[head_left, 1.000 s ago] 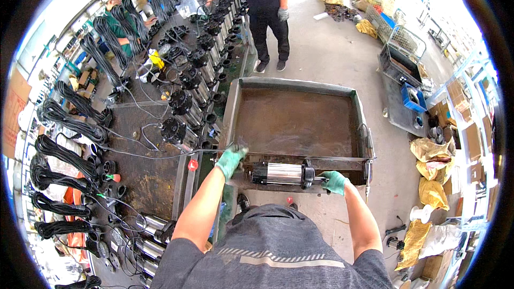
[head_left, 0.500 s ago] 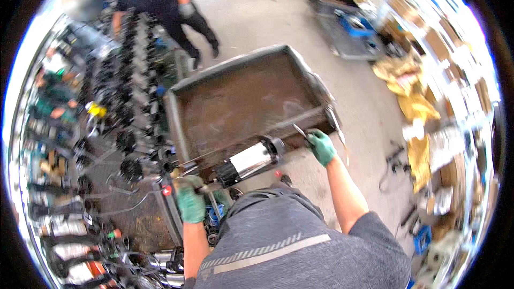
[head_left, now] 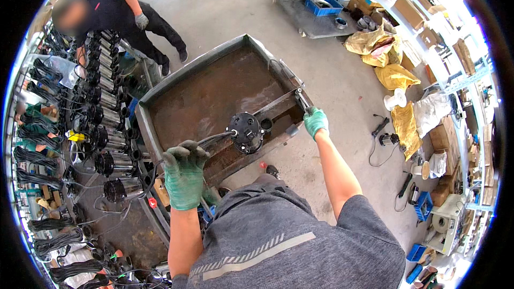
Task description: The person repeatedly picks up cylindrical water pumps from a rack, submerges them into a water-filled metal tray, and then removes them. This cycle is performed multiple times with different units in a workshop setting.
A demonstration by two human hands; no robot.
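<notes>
A submersible pump (head_left: 247,131) hangs or stands upright at the near side of a wide tank (head_left: 143,123) with a rusty brown inside; its round black bolted top faces up, and its lower body is hidden. From that top a black cable (head_left: 211,139) runs to my left hand (head_left: 184,175), green-gloved with dark fingertips, whose curled fingers are closed on it. Over the tank's right rim, my right hand (head_left: 316,122) in a green glove grips a slim metal tool (head_left: 303,99). Its tip is near the end of a bar across the tank.
At left, rows of similar pumps (head_left: 110,139) with coiled cables fill a bench. A person in dark clothes (head_left: 128,13) leans over them. Shelves with cardboard boxes (head_left: 409,10), yellow sacks (head_left: 396,76) and blue crates (head_left: 423,206) line the right. A cart (head_left: 316,21) stands far off.
The pump has swung from lying sideways, its pale body showing, to upright with its top facing me. My left hand is up and closer, and the right-hand tool has moved up by the rim.
</notes>
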